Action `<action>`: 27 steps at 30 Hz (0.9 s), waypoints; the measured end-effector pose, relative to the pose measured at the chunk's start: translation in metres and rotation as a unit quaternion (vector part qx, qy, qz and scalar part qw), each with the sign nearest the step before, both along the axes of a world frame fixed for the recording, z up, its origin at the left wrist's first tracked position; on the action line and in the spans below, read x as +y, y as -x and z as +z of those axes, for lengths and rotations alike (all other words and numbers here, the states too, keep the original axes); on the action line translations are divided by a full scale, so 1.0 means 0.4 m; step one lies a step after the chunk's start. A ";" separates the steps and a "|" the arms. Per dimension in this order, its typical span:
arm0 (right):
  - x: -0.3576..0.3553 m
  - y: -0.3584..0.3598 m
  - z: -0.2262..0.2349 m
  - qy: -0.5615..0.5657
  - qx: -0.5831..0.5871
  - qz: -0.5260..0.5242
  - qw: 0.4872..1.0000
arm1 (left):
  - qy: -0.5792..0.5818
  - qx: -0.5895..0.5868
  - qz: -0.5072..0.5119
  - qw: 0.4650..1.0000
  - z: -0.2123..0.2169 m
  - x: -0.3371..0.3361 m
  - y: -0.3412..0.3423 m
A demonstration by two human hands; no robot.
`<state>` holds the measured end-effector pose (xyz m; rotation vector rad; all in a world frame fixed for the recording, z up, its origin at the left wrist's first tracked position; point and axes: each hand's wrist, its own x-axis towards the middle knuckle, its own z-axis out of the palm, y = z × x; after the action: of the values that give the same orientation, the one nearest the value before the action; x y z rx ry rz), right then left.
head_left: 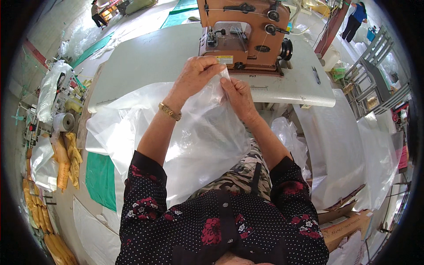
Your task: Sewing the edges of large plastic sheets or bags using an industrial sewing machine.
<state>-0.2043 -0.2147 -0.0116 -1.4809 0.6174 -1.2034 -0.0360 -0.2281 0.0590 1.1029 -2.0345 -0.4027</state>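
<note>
A large sheet of clear plastic film [190,132] hangs from my two hands and drapes over the table's front edge toward my lap. My left hand [196,76], with a gold watch at the wrist, is closed in a pinch on the film's upper corner. Just right of it and a little lower, my right hand [238,95] pinches the same gathered edge. Both hands are directly in front of a brown sewing machine [247,44], apart from its base. Whether the film is one layer or a bag, I cannot tell.
The sewing machine stands on a pale grey table [145,57]; small thread snips [316,75] lie at its right. Stacked plastic sheets [333,145] hang at my right above a cardboard box [346,227]. A metal rack [375,70] stands far right. Two people are in the background.
</note>
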 end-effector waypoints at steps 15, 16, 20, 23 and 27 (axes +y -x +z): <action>0.001 -0.012 0.045 0.276 0.272 -0.310 0.868 | -0.168 0.111 -0.056 0.978 0.058 -0.072 0.004; 0.001 -0.008 0.049 0.289 0.330 -0.299 0.848 | -0.180 0.100 -0.055 0.977 0.056 -0.083 0.004; -0.009 0.003 0.063 0.307 0.495 -0.271 0.767 | -0.220 0.045 -0.012 0.974 0.046 -0.113 0.011; -0.024 0.000 0.071 0.307 0.530 -0.267 0.744 | -0.174 0.058 0.020 0.983 0.035 -0.114 0.031; -0.039 -0.016 0.073 0.305 0.543 -0.261 0.738 | -0.160 0.083 0.126 0.975 0.022 -0.099 0.035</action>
<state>-0.1981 -0.2303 0.0176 -2.7231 1.6133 -0.8368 -0.0498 -0.2679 0.0677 1.4502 -1.6934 -0.6856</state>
